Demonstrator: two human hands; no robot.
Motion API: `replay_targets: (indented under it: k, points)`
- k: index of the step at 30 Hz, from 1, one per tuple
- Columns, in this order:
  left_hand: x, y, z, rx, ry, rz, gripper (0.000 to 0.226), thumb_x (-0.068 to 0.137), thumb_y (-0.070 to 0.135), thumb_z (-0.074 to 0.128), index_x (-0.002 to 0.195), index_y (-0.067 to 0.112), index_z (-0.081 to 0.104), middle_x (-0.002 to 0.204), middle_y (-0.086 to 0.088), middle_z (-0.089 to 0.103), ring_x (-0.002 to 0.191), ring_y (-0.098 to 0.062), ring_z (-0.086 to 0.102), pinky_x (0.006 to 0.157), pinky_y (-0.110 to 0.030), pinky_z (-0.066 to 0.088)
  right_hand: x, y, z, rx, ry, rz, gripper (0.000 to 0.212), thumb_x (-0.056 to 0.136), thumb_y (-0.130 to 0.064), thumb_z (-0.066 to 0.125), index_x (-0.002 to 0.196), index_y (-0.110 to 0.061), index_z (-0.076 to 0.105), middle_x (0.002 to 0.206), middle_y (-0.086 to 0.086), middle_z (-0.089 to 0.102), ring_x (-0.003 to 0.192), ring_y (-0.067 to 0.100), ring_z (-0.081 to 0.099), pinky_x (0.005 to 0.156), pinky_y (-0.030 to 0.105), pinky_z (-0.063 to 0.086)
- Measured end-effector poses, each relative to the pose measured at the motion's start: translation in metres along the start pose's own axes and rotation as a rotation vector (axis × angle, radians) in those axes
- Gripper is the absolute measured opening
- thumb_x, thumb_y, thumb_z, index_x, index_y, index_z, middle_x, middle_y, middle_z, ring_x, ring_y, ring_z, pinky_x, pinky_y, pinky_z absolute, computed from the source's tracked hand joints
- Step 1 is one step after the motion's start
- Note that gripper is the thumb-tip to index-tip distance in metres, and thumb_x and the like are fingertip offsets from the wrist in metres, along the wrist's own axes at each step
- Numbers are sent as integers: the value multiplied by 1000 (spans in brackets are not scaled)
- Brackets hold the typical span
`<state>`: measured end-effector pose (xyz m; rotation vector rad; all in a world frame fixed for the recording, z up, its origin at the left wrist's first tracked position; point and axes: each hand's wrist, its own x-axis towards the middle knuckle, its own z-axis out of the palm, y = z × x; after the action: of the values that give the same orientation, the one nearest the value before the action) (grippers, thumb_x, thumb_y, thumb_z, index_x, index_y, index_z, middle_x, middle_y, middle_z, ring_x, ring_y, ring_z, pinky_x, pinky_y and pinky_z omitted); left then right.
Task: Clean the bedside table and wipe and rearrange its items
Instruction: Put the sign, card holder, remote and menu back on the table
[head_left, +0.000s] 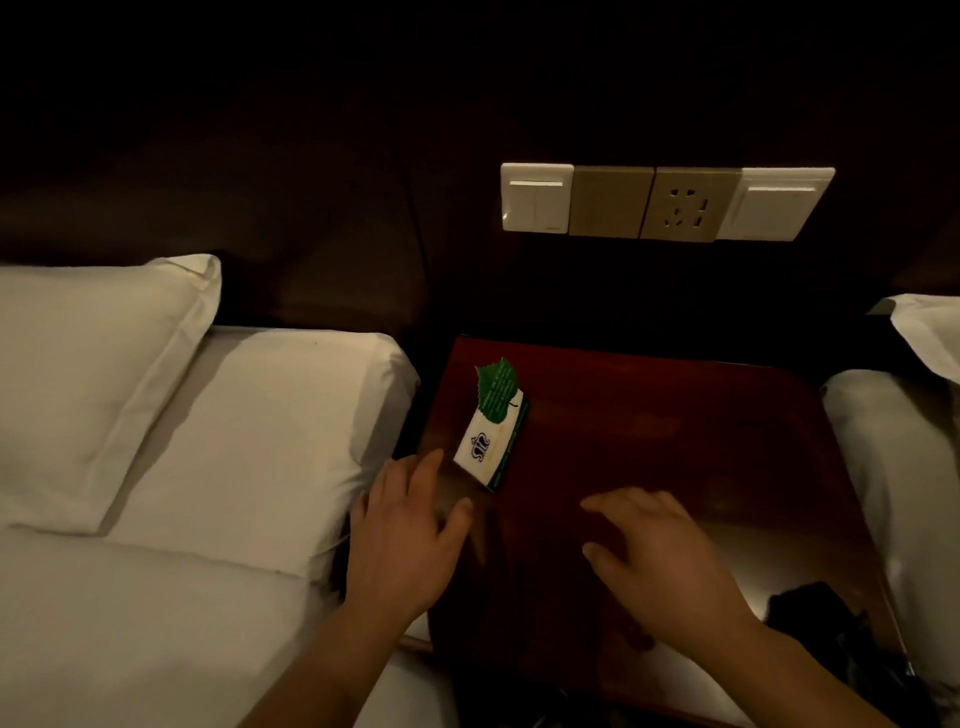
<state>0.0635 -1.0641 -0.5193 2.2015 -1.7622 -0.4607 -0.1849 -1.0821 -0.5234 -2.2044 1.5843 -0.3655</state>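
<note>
Card (491, 447) with a logo, a green leaf tag (497, 387) on its far end, lies by the left edge of the bedside table (675, 415). The left hand (410, 535) hovers just beside the card's near end, fingers spread and empty. The right hand (660, 556), also spread and empty, hangs over the front middle, apart from both. A dark heap (810, 608) sits at the front right corner.

Dark wood bedside table (675, 441); white-green card (493, 441) upright, left side
</note>
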Motion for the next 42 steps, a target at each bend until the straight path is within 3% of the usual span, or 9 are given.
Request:
replay_targets:
  k: [5, 8, 12, 16, 21, 29, 42]
  points:
    - [-43, -20, -15, 40, 58, -98, 66, 89, 57, 34, 150, 31, 33, 149, 0, 42, 139, -22, 36, 110, -50, 34, 5, -39, -6, -21, -36, -143, 44, 88, -46, 59, 131, -41, 51, 125, -21, 55, 112, 2, 44, 81, 15, 36]
    - [-72, -43, -22, 46, 88, -183, 63, 95, 53, 42, 152, 30, 29, 152, -1, 39, 144, -23, 30, 113, -51, 30, 7, -72, -2, -33, -83, -238, 45, 89, -44, 59, 133, -37, 51, 126, -17, 56, 112, 8, 46, 83, 19, 41]
    - [-107, -68, -39, 90, 112, -235, 64, 95, 57, 34, 153, 31, 25, 155, -1, 33, 148, -21, 22, 117, -51, 23, 2, -115, 11, -21, -125, -327, 46, 89, -42, 59, 134, -36, 51, 127, -15, 56, 113, 11, 46, 85, 21, 41]
    - [-145, -107, -62, 174, 104, -288, 64, 96, 58, 31, 154, 32, 20, 153, 1, 37, 145, -21, 28, 117, -50, 24, -12, -169, 31, 18, -157, -407, 42, 88, -35, 61, 130, -33, 56, 124, -12, 61, 110, 14, 50, 90, 26, 44]
    - [-195, -158, -89, 185, 143, -391, 64, 95, 55, 34, 154, 29, 24, 152, -3, 39, 144, -24, 31, 115, -49, 27, -32, -230, 60, 46, -208, -480, 39, 89, -39, 59, 127, -35, 58, 113, -15, 63, 98, 7, 47, 76, 20, 38]
    - [-291, -244, -120, 197, 150, -540, 63, 94, 52, 34, 153, 30, 22, 155, -1, 35, 146, -22, 26, 117, -49, 25, -89, -345, 116, 60, -280, -577, 34, 91, -38, 59, 125, -36, 58, 117, -16, 64, 110, 10, 53, 90, 28, 46]
    - [-501, -397, -160, 76, 238, -935, 61, 96, 49, 41, 152, 25, 33, 151, -4, 44, 137, -23, 40, 113, -41, 32, -210, -530, 234, 91, -534, -802, 29, 90, -36, 61, 119, -35, 61, 104, -16, 65, 93, 4, 58, 77, 20, 42]
